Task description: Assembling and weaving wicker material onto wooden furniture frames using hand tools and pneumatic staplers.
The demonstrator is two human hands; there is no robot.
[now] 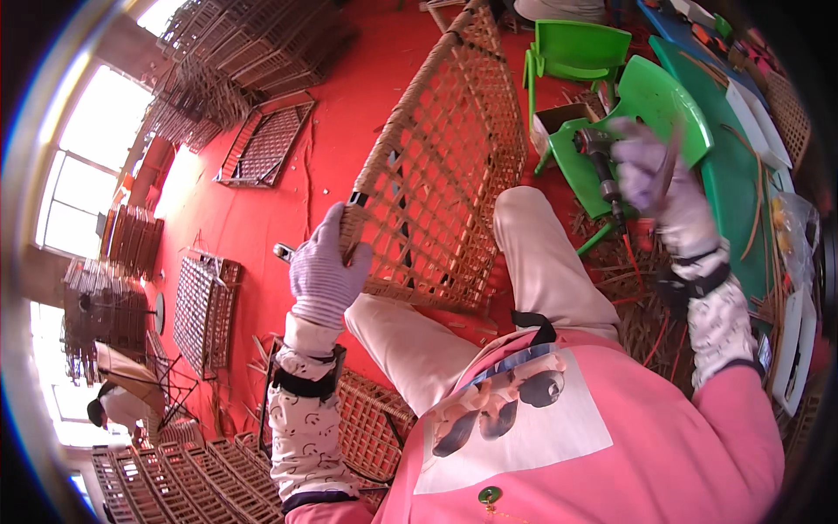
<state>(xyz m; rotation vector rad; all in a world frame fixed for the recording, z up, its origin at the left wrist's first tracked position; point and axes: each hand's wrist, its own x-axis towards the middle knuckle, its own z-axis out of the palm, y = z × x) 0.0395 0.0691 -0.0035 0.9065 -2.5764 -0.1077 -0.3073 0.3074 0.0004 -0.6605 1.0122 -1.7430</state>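
Note:
My left hand (327, 271), in a striped purple-white glove, is closed round the near left corner of a woven rattan panel (441, 166). The panel has an open lattice and a wrapped rim and stands tilted between my knees. A short dark end with a metallic tip (284, 252) sticks out left of that hand. Smeared by motion, my gloved right hand (644, 166) is raised over a green chair (659, 100). A dark, narrow, pointed thing (670, 162) shows at its fingers; its kind is unclear. Just left of this hand is a dark power tool (599, 162).
Another green chair (580, 48) stands beyond. A green table (738, 188) with white trays (759, 122) runs along the right. Cane scraps (642, 314) litter the red floor (349, 122). Stacked woven panels (205, 310) are at left. Another person (127, 406) is at far left.

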